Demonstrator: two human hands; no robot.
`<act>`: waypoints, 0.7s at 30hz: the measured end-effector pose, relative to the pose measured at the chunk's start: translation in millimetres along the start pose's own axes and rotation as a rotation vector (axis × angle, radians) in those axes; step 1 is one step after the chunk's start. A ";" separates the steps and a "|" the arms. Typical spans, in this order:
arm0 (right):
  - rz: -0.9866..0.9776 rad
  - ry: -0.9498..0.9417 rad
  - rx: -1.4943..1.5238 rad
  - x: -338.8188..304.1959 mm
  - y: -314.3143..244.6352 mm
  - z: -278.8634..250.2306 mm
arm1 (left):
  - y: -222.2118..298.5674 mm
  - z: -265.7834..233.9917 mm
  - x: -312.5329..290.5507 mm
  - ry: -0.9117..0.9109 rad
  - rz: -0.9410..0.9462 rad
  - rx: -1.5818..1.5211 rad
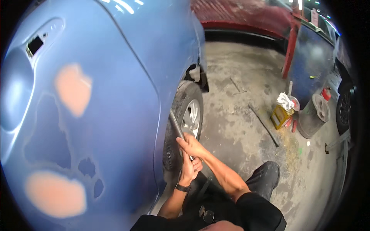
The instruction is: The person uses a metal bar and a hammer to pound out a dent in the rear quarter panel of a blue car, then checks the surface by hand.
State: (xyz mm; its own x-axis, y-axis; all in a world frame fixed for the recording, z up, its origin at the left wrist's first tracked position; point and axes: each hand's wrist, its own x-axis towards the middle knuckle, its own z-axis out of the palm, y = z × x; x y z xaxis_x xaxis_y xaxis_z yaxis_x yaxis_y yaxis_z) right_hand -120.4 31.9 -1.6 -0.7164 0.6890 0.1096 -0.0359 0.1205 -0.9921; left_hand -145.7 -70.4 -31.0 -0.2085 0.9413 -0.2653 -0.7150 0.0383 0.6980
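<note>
Both hands are clenched around one slim metal bar. The right hand grips it farther from the body, and the left hand wraps the lower part just behind, the two nearly touching. The bar slants up and leftward from the grip, and its far end meets the edge of a blue car body at the wheel arch, in front of the wheel; whether the tip presses on the metal or goes behind the lip, I cannot tell. A dark watch circles the left wrist, and a pair of glasses hangs at the front of the person's black shirt.

On the blue side of the car are two peach-coloured patches, an upper one and a lower one, with dull, irregularly outlined areas between and beside them. Higher up, a dark rectangular opening sits in the panel.

Out on the stained concrete floor lie a long dark rod and, closer to the car, a thin T-shaped tool. Farther right, a white cloth rests on top of a yellow can, near a grey drum-like container. Beyond them stand a red post and a dark red vehicle.
</note>
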 end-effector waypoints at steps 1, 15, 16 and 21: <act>0.029 -0.019 0.019 -9.3 -1.2 11.8 | -3.6 -9.8 -12.6 0.037 -0.012 -0.008; 0.115 0.116 -0.046 9.9 -45.5 -34.7 | 21.1 39.3 26.0 -0.107 -0.096 -0.137; 0.028 0.142 -0.069 9.9 -22.4 -29.2 | 13.0 30.0 14.5 -0.100 -0.093 -0.156; -0.037 0.191 -0.077 -33.1 -3.8 -21.8 | -24.5 15.7 -16.0 -0.134 -0.077 -0.063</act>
State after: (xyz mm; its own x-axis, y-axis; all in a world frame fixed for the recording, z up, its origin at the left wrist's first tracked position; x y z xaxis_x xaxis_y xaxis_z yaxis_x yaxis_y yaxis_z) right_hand -81.4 24.2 -0.1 -0.5703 0.8051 0.1628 -0.0011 0.1975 -0.9803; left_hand -114.3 -81.1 -33.4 -0.0636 0.9729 -0.2225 -0.7670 0.0950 0.6346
